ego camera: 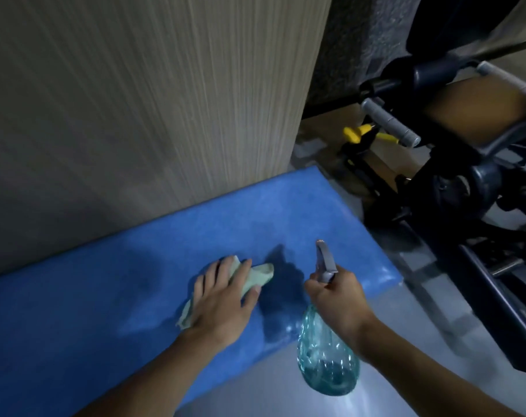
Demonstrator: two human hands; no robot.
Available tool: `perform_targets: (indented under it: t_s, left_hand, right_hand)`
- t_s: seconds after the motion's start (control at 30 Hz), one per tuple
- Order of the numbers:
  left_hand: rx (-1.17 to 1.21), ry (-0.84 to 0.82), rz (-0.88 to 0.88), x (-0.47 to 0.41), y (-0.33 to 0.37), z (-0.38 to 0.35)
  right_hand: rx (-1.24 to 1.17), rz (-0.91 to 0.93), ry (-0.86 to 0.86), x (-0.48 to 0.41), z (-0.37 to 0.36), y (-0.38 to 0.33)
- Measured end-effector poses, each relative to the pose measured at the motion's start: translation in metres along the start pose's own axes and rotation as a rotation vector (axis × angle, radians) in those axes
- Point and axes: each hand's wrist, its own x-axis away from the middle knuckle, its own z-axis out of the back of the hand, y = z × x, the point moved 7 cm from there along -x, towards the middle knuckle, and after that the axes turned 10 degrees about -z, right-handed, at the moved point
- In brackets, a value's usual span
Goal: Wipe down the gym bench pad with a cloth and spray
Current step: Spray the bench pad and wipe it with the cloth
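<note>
Stretching across the lower half of the view is a blue gym bench pad (105, 311), set against a pale wood-grain wall panel (135, 100). Near the middle of the pad lies a small, bunched, pale green cloth (263, 273). The left hand (222, 299) presses down on it, fingers spread and nearly straight, with one end of the cloth poking out between forefinger and thumb. Just to its right, the right hand (337, 299) grips the neck of a clear, blue-tinted spray bottle (325, 356), fingers curled round the trigger and the nozzle aimed at the pad's far end. The bottle's body hangs over the pad's near edge. Small glints that may be droplets show by that edge, and darker patches around the cloth may be damp or only shadow. The job looks partly done: the pad's far end and left stretch probably remain to be wiped. Beyond the pad's right end stands a dark gym machine (466, 176) with a yellow handle (356, 133).
</note>
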Motion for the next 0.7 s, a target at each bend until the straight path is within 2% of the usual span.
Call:
perform_targets:
  t_s: [0.07,0.17,0.23,0.47,0.63,0.7]
  left_hand:
    - [-0.026,0.073,-0.040,0.001,0.000,0.000]
    - [-0.027,0.079,-0.030,0.007,-0.008,0.002]
    - [-0.022,0.075,0.013,0.016,-0.021,0.004]
    - [-0.003,0.054,0.238,0.068,-0.084,0.016]
    - [0.001,0.044,0.325,0.103,-0.119,0.023]
    - [-0.003,0.037,0.359,0.118,-0.134,0.025]
  right_hand:
    - [0.039,0.009,0.012,-0.005,-0.001,0.005]
    - [0.154,0.021,0.044,-0.008,0.000,0.011]
    - [0.177,0.017,0.007,-0.004,-0.006,0.014]
    - [0.010,0.048,-0.197,0.041,-0.057,0.002]
    - [0.213,0.121,-0.131,0.058,-0.094,-0.009]
    - [0.210,0.113,-0.143,0.064,-0.107,-0.010]
